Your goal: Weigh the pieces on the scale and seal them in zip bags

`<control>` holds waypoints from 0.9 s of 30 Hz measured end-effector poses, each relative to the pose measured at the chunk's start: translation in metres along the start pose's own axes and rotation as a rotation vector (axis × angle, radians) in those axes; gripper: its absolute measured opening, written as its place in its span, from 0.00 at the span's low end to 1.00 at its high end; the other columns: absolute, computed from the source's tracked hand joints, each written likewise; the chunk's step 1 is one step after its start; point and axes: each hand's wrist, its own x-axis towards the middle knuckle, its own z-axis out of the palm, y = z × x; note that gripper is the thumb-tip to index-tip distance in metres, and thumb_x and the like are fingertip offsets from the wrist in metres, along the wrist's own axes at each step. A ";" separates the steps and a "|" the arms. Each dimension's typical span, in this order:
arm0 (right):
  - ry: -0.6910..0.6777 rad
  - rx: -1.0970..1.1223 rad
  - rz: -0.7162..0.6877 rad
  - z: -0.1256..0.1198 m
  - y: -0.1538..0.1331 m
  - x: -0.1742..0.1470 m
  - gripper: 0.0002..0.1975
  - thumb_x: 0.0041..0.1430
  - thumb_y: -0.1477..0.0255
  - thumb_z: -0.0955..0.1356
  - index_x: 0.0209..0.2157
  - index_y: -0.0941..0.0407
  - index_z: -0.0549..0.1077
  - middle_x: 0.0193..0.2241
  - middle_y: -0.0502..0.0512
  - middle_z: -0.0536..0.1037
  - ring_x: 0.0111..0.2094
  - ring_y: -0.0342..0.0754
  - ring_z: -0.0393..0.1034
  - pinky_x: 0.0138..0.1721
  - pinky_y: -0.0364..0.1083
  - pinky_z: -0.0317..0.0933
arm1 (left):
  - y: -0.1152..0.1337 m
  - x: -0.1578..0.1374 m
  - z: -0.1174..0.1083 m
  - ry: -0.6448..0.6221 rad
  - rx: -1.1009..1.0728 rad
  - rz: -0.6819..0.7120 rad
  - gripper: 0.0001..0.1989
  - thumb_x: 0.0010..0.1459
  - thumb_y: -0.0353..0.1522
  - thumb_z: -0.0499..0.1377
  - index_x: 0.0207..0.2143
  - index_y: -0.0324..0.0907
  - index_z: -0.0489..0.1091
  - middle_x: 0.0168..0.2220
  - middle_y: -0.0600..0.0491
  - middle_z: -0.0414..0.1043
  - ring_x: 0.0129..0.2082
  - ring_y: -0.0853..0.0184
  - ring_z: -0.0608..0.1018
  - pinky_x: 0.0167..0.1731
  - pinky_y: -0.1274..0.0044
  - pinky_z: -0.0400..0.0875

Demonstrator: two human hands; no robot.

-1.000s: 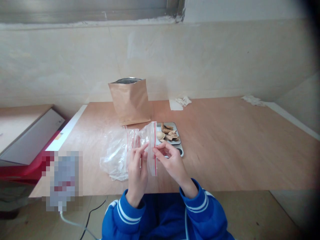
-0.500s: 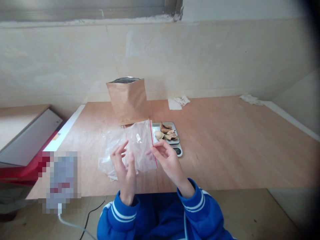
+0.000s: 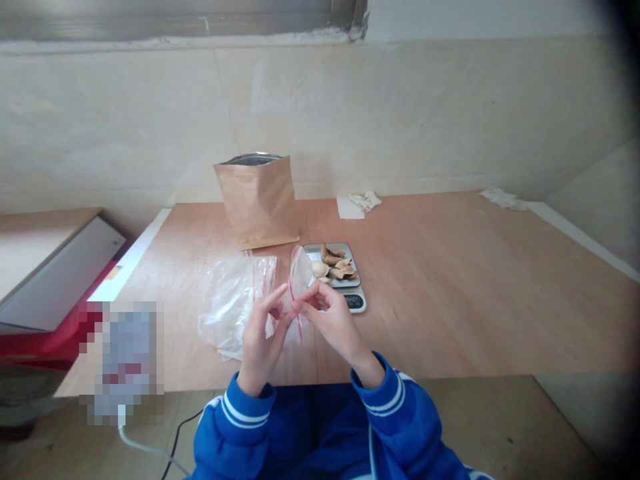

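Between my two hands is a clear zip-lock bag (image 3: pixel 301 268) with a red line along its mouth. My left hand (image 3: pixel 266 331) pinches the mouth from the left, and my right hand (image 3: pixel 330 313) pinches it from the right, fingertips nearly meeting. More clear zip-lock bags (image 3: pixel 227 293) lie in a loose pile left of my hands. Just behind my right hand, dried brown and pale pieces (image 3: pixel 334 257) rest on a small kitchen scale (image 3: pixel 356 291); its display is too small to read.
A brown kraft pouch (image 3: pixel 260 207) stands upright with its top open near the wall. Crumpled tissue (image 3: pixel 365 201) lies at the table's back edge. A blurred-out device (image 3: pixel 127 360) with a white cable sits at the left edge, near a box (image 3: pixel 60 273).
My left hand has moved right and closed on the bag's mouth. The bag has turned and shifted right, off the pile, which now shows more.
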 end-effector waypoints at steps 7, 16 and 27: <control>0.190 0.050 0.036 -0.018 0.003 0.012 0.18 0.50 0.56 0.73 0.26 0.53 0.64 0.20 0.47 0.74 0.20 0.42 0.65 0.22 0.42 0.56 | -0.005 0.013 -0.003 0.254 -0.036 -0.122 0.17 0.61 0.35 0.57 0.52 0.45 0.69 0.35 0.52 0.70 0.31 0.71 0.70 0.35 0.77 0.69; 0.358 -0.029 -0.068 -0.023 0.016 0.013 0.11 0.51 0.69 0.70 0.31 0.52 0.61 0.19 0.40 0.60 0.19 0.39 0.56 0.21 0.40 0.52 | -0.004 0.024 0.003 0.419 0.040 0.020 0.06 0.58 0.33 0.60 0.39 0.45 0.75 0.31 0.55 0.69 0.30 0.70 0.70 0.32 0.76 0.68; 0.412 -0.621 -0.404 -0.063 0.020 0.018 0.11 0.64 0.66 0.61 0.46 0.53 0.68 0.47 0.61 0.68 0.50 0.54 0.63 0.49 0.55 0.62 | -0.028 0.043 0.029 0.655 0.137 -0.019 0.18 0.64 0.44 0.48 0.42 0.40 0.68 0.44 0.46 0.67 0.49 0.60 0.70 0.51 0.64 0.64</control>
